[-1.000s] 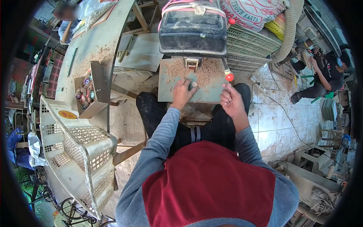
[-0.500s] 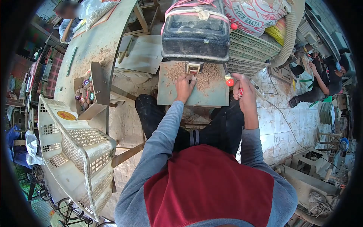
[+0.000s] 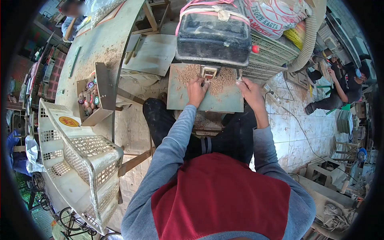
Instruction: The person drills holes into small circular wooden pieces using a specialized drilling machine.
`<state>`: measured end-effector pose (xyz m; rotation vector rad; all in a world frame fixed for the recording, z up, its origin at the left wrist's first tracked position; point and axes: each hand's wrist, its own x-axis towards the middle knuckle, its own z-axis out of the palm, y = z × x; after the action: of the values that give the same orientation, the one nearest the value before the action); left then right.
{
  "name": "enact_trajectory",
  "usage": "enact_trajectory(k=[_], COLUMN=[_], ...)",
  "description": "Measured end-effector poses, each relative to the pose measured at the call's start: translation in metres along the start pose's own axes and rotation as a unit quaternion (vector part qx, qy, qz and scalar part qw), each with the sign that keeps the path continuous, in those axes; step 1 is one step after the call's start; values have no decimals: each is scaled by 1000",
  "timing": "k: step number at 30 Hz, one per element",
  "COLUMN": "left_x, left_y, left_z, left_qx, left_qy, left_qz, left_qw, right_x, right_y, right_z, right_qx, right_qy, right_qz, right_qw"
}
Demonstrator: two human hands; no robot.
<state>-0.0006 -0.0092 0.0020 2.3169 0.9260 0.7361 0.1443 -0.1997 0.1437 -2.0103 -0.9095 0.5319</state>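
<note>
A dark machine head, bound with pink cord, stands over a grey-green board strewn with wood shavings. My left hand rests on the board, thumb and fingers closed at a small metal-framed part under the head. A small pale piece seems to be at the fingertips, too small to name. At the right side of the head, my right hand is closed on the end of a lever; the fingers hide its end. A red ball knob sticks out higher up on that side.
On the long table at left, an open box holds several small coloured pieces. A white plastic basket stands nearer me. Green crates and a printed sack sit behind the machine. Another person sits at far right.
My right hand has come in from beside the red knobs and closed at the lever's end. The knobs have turned, leaving one in sight. The left hand has stayed at the same spot.
</note>
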Motion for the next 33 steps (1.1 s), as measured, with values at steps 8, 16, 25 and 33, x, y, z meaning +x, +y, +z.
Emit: enact_trajectory(k=[8,16,25,33], left_x=[0,0,1,1], left_y=[6,2,3,-1], left_z=[-7,-1,-4,-1], left_qx=[14,14,10,0], left_qy=[-4,22,-2,-5], left_qz=[0,14,4,1], left_qw=[1000,1000,1000,1000], right_x=[36,75,68,72], right_y=[32,55,11,25], right_z=[13,11,2,8], right_qx=[44,-48,-68,-73], right_qy=[23,9,25,86], right_qz=[-30,47,24,-48], right_qw=[998,998,997,992])
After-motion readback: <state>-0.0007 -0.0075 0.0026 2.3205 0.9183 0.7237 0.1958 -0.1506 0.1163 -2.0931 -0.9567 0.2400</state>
